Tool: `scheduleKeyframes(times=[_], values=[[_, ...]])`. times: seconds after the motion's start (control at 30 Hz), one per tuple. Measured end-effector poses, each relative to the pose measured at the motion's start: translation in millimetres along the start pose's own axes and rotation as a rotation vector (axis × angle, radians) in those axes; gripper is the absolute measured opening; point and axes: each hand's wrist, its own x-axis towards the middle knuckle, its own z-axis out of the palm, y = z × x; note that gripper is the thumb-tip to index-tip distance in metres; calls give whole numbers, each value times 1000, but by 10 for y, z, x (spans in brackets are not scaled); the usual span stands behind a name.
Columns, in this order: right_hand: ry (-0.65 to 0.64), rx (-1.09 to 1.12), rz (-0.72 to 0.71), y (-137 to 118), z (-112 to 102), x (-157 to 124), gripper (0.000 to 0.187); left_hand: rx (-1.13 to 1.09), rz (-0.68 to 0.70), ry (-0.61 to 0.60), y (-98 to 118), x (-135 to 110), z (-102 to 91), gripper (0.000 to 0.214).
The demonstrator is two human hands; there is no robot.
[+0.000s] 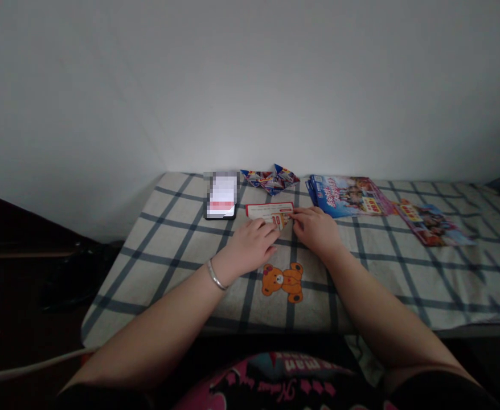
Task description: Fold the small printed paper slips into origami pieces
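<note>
Left grip (253,244), open, presses the folded red-and-white printed paper (269,210); right grip (317,229) apparently pinches its corner; uneven pressure could skew creases.

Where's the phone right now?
In the head view, the phone is toward the left of the checked cloth, beside the folded blue paper, beyond the left hand.

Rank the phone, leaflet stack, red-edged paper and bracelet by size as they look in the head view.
1. Leaflet stack
2. Phone
3. Red-edged paper, by what shows; the left hand covers some
4. Bracelet
</note>
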Motion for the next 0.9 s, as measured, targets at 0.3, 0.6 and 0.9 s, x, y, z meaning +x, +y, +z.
scheduleKeyframes(times=[0.3,0.6,0.9], values=[[11,-1,-7,6,3,1,33,-37,19,-27,-31,-56,-61,22],[68,-10,-3,48,57,-2,32,-54,49,-25,-77,-70,-66,24],[70,-14,41,88,94,2,33,-91,75,-18,-121,-68,-52,17]])
